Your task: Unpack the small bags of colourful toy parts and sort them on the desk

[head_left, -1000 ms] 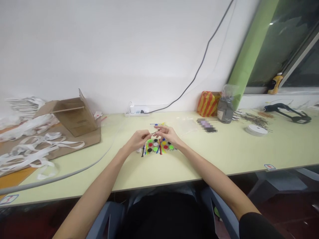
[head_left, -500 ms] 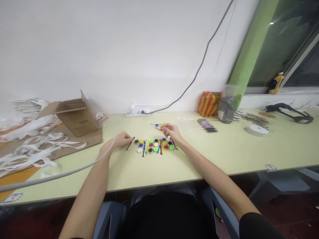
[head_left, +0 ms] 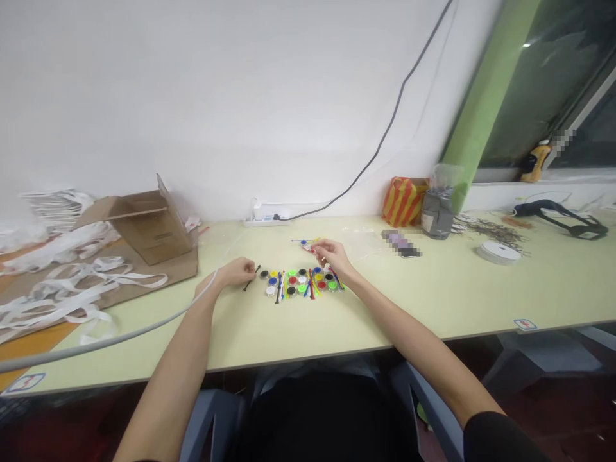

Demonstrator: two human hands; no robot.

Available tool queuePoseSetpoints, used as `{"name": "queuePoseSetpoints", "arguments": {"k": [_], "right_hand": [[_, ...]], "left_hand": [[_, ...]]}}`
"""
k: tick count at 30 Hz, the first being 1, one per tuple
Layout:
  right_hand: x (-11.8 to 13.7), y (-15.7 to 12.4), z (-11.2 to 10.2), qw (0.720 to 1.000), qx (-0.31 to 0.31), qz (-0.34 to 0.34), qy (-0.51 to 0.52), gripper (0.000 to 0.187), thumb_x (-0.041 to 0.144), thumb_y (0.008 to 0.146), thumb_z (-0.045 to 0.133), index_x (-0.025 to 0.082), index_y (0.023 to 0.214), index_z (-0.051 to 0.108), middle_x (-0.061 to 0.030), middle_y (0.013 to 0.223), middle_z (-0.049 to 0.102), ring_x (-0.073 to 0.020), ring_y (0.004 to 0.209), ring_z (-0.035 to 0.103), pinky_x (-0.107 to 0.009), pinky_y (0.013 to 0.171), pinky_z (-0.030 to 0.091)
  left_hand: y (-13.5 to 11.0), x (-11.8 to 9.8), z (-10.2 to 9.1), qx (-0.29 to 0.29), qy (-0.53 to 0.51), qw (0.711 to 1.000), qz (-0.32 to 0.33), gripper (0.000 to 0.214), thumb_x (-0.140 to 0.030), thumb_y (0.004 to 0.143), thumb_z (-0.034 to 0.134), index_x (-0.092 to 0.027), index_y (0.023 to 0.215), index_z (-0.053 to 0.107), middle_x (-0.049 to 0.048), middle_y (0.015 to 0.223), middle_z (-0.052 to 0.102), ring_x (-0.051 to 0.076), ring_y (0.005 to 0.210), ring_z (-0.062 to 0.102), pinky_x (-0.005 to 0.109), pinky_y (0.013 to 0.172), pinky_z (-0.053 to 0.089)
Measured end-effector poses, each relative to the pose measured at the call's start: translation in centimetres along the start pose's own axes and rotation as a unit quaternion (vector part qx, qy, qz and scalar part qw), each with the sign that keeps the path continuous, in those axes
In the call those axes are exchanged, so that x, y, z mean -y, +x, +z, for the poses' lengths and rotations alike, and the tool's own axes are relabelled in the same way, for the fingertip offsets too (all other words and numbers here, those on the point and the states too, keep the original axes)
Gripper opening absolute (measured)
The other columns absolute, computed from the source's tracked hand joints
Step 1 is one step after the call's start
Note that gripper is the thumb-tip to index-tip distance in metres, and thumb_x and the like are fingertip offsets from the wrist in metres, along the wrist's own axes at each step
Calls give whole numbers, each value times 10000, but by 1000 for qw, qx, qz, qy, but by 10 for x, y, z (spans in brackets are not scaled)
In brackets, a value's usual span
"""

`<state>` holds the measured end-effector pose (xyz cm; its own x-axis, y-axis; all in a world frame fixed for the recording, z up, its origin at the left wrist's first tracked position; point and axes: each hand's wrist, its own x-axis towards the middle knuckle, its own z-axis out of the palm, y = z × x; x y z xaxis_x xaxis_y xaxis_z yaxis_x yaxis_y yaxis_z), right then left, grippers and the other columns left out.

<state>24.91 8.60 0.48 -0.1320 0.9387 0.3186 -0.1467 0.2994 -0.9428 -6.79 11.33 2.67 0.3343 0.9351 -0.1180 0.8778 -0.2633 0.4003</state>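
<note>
A cluster of small coloured round caps and thin sticks (head_left: 301, 283) lies on the pale yellow table (head_left: 337, 321) in front of me. My left hand (head_left: 237, 271) rests on the table left of the cluster, fingers curled, with a thin black stick (head_left: 251, 278) at its fingertips. My right hand (head_left: 330, 253) hovers over the cluster's far right side, fingers pinched together; what they hold is too small to name. A few more small pieces (head_left: 305, 243) lie just beyond it.
A cardboard box (head_left: 144, 224) and white strips (head_left: 72, 282) lie at the left. A grey cable (head_left: 120, 333) crosses my left wrist. A power strip (head_left: 267, 215) sits by the wall. A striped bag (head_left: 404, 200), a jar (head_left: 437, 215), a tape roll (head_left: 498, 251) stand right.
My hands, together above the cluster a second ago, have parted. The left one moved left and down to the table with the black stick. The right one stayed near the cluster's far side.
</note>
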Motion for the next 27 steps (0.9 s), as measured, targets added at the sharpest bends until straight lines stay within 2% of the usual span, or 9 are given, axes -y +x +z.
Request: {"name": "queuePoseSetpoints", "arguments": {"k": [5, 10, 14, 23, 27], "right_hand": [[2, -1, 1, 1000, -3, 2, -1, 292, 420, 751, 666, 159, 881, 688, 24, 608, 570, -88, 483, 485, -212, 444, 382], [3, -1, 1, 1000, -8, -1, -5, 278, 407, 749, 655, 158, 870, 682, 25, 595, 570, -88, 471, 479, -210, 435, 373], [4, -1, 2, 1000, -9, 1, -8, 272, 406, 752, 652, 162, 868, 682, 24, 593, 571, -88, 469, 475, -209, 436, 375], [5, -2, 1, 1000, -9, 1, -6, 263, 396, 756, 652, 160, 871, 679, 26, 593, 564, -88, 467, 473, -208, 431, 370], [4, -1, 1, 1000, -10, -1, -8, 268, 400, 759, 655, 156, 866, 677, 26, 592, 565, -88, 460, 476, -210, 426, 370]], "left_hand": [[3, -4, 5, -12, 6, 1000, 4, 158, -322, 570, 546, -198, 527, 459, -36, 509, 443, 123, 556, 398, 252, 537, 283], [2, -6, 4, -39, 21, 999, -7, 166, -339, 600, 557, -192, 555, 494, -24, 537, 481, 132, 577, 432, 255, 556, 299], [1, -4, 3, -9, 18, 1000, -6, 162, -340, 583, 549, -188, 549, 508, -16, 548, 508, 134, 573, 440, 258, 560, 302], [4, -2, 5, -33, 21, 999, 12, 161, -323, 559, 536, -197, 512, 446, -30, 511, 438, 124, 557, 393, 259, 545, 275], [2, -2, 4, -36, 19, 999, 23, 163, -342, 591, 523, -197, 545, 466, -22, 534, 459, 131, 570, 404, 260, 551, 288]]}}
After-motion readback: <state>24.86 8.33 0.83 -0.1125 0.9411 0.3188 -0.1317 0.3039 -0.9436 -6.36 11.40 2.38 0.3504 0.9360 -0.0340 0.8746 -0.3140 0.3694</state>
